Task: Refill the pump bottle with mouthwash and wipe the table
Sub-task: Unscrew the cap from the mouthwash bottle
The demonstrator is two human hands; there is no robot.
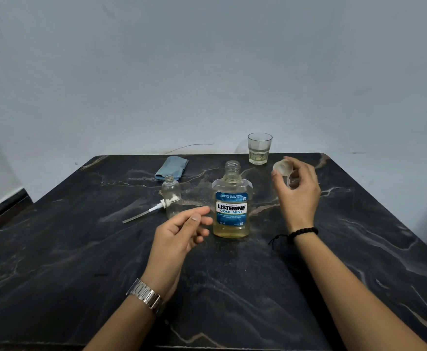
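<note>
The mouthwash bottle [231, 206] stands uncapped at the table's middle, with yellowish liquid in its lower part. My right hand [297, 192] hovers to its right, fingers shut on the bottle's clear cap [281, 167]. My left hand [182, 230] is open just left of the bottle's base, fingers apart and holding nothing. The small clear pump bottle [171, 197] stands open and looks empty, left of the mouthwash. Its white pump head with tube [151, 210] lies on the table against it. A folded blue cloth [172, 167] lies behind.
A glass tumbler [259, 148] with a little pale liquid stands at the back edge of the dark marble table [80, 249]. A grey wall rises directly behind the table. A thin wire [192, 146] runs along the wall base.
</note>
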